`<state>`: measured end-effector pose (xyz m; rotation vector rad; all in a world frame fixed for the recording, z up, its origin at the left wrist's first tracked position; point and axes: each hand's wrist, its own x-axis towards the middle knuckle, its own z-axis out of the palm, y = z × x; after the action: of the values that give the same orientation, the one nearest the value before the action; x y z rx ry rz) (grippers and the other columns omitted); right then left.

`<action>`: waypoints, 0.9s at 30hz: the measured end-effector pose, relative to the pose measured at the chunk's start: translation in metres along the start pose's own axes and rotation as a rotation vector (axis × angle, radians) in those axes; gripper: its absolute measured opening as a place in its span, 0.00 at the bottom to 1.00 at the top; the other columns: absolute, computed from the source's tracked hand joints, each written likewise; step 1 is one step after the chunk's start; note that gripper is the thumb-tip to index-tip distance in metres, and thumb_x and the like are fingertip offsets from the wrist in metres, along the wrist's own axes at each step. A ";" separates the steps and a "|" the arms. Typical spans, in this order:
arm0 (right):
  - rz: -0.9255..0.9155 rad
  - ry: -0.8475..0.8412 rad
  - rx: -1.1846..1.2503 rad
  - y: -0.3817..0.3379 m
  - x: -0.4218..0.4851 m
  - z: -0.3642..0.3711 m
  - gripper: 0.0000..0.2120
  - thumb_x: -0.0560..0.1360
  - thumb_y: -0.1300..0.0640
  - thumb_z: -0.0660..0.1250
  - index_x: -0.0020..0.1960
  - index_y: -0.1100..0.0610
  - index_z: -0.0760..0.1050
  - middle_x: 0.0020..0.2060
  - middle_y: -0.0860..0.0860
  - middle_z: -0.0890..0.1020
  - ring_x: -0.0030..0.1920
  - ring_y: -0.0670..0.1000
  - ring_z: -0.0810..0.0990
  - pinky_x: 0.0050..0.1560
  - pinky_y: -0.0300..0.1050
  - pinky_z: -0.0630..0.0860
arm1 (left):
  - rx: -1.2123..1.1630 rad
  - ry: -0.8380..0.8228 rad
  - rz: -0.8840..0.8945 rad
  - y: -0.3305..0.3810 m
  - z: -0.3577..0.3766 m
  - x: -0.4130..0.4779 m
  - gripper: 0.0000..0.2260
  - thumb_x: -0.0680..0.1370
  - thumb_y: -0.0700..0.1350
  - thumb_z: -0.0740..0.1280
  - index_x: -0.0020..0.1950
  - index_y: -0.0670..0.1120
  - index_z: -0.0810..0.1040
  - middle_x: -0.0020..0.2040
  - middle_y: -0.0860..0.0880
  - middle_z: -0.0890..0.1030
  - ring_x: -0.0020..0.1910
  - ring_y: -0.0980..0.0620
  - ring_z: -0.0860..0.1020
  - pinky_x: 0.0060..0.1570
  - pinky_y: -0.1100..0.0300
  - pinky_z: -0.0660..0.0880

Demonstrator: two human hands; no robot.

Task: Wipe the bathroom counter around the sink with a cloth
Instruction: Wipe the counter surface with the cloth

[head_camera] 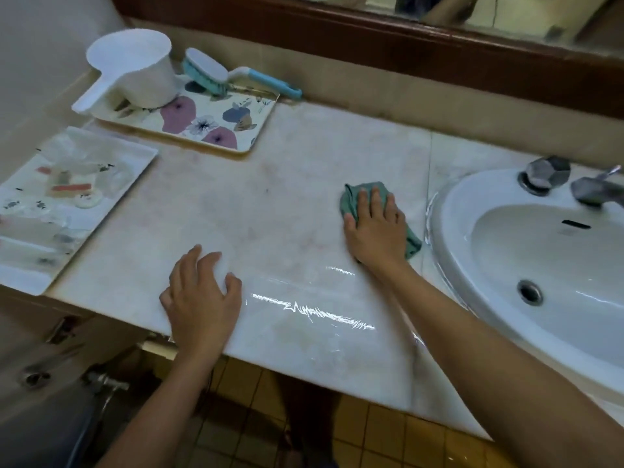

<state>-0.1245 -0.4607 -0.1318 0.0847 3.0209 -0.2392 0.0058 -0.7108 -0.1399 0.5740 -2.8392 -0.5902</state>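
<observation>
A person's right hand [374, 228] presses flat, fingers spread, on a green cloth [358, 201] lying on the pale marble desk [287, 184], just left of the white sink [526, 265]. The grip there is open, palm down on the fabric rather than closed around it. The bunched cloth shows beyond the fingertips and again at the heel of the hand, its long axis running from far-left to near-right, toward the sink rim.

The left hand [202, 298] rests near the desk's front edge, fingers loosely curled and spread on the bare stone, holding nothing. A wet streak [314, 310] glints between the two forearms.

The middle of the desk lies open between the hands and the back wall. To the far left, a floral tray [236, 130] carries a white scoop [135, 69] and a blue-and-white brush [216, 74], whose handle points right along the wall. A second white tray [135, 157] with small wrapped items overhangs the left edge. At the sink's back rim stand a faceted tap knob [547, 173] and a spout [597, 190]. Yellow floor tiles [388, 434] show below the front edge.
</observation>
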 end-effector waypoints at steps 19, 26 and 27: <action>-0.133 -0.009 -0.077 0.056 -0.072 0.000 0.33 0.76 0.36 0.45 0.78 0.45 0.49 0.79 0.47 0.49 0.78 0.52 0.48 0.74 0.55 0.51 | -0.075 0.039 -0.001 -0.003 0.001 -0.001 0.16 0.79 0.49 0.61 0.67 0.50 0.73 0.73 0.50 0.67 0.72 0.48 0.62 0.66 0.44 0.61; -0.250 -0.041 0.015 -0.023 -0.115 0.019 0.31 0.80 0.39 0.47 0.79 0.49 0.47 0.79 0.50 0.47 0.78 0.55 0.43 0.75 0.56 0.46 | -0.069 0.039 0.013 0.001 -0.001 -0.003 0.17 0.79 0.50 0.62 0.67 0.48 0.72 0.73 0.48 0.67 0.73 0.46 0.63 0.66 0.42 0.61; -0.313 -0.047 0.029 -0.025 -0.139 0.022 0.30 0.80 0.40 0.47 0.79 0.48 0.47 0.79 0.49 0.48 0.78 0.55 0.43 0.75 0.56 0.47 | -0.065 0.038 0.010 0.002 -0.002 -0.004 0.17 0.79 0.49 0.62 0.67 0.48 0.72 0.73 0.47 0.67 0.73 0.46 0.63 0.66 0.41 0.61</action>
<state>0.0137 -0.4957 -0.1333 -0.3883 2.9712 -0.3064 0.0094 -0.7077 -0.1379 0.5528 -2.7751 -0.6597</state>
